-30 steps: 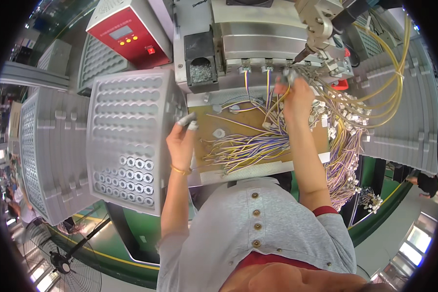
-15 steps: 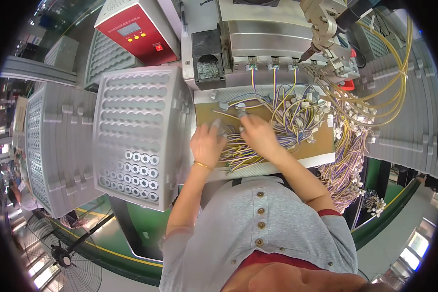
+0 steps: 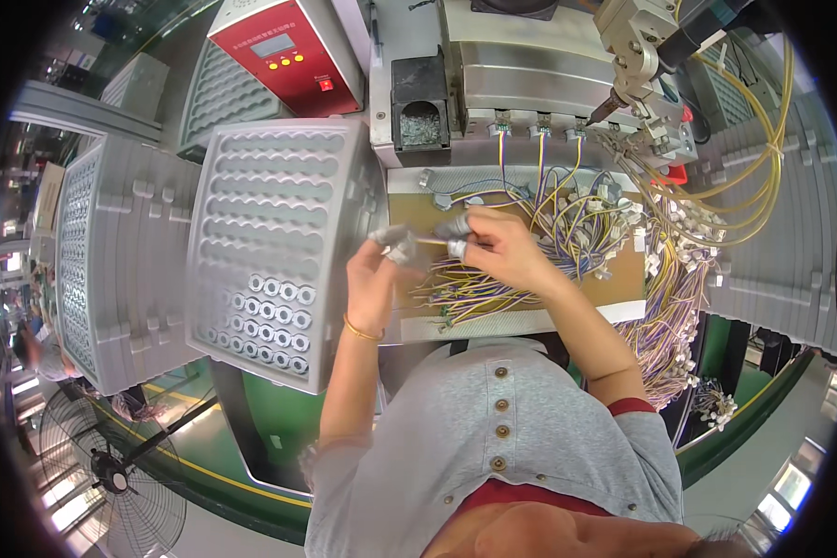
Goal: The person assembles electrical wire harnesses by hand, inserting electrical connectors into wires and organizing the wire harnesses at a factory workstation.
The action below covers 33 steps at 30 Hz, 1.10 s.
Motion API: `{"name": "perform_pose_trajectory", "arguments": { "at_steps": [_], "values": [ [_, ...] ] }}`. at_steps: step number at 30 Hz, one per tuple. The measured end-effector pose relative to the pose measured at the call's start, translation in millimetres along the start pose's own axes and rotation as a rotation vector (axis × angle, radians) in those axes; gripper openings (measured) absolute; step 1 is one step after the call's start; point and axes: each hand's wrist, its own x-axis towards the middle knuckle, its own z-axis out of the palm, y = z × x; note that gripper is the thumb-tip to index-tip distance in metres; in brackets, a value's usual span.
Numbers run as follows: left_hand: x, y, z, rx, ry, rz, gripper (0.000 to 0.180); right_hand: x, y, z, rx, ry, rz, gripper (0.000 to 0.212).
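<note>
Both my hands are raised over a brown board (image 3: pixel 414 209) with pale edges, grey covers on several fingertips. My left hand (image 3: pixel 374 279), a yellow bangle at its wrist, is closed in a pinch near the board's left side; its fingertips are blurred, and what they hold cannot be made out. Facing it, my right hand (image 3: pixel 504 249) pinches a thin wire (image 3: pixel 431 241) that stretches toward the left fingertips. Below and beside the right hand lies a bundle of yellow, white and purple wires (image 3: pixel 474 293). White connectors (image 3: pixel 614 209) cluster at its far right end.
At left stands a grey tray (image 3: pixel 274 219) part filled with metal rings (image 3: pixel 279 321). Behind are a red control box (image 3: pixel 293 60), a black box (image 3: pixel 420 112) and a metal fixture (image 3: pixel 539 88) holding three wired connectors. A machine head (image 3: pixel 637 65) overhangs far right; more wires (image 3: pixel 665 316) hang beside the board.
My hands have lifted off the wire bundle. The left has shifted left, and the right has turned toward it with a wire between the fingers. The whole view has shifted slightly.
</note>
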Motion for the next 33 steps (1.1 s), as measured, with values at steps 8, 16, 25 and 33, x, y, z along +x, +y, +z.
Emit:
{"name": "perform_pose_trajectory", "arguments": {
  "at_steps": [8, 16, 25, 33],
  "values": [
    [-15, 4, 30, -0.182, -0.202, -0.033, 0.031, -24, -19, -9, 0.215, 0.157, 0.109, 0.014],
    [-19, 6, 39, -0.057, -0.159, 0.087, 0.034, -26, -33, -13, 0.215, 0.160, 0.098, 0.011],
    [-24, 9, 48, 0.040, -0.184, 0.326, 0.030, -25, -35, -18, 0.008, 0.153, 0.005, 0.009],
    [-13, 3, 54, -0.117, -0.101, 0.067, 0.024, -22, -33, -14, 0.130, 0.110, 0.237, 0.011]
  ]
}}
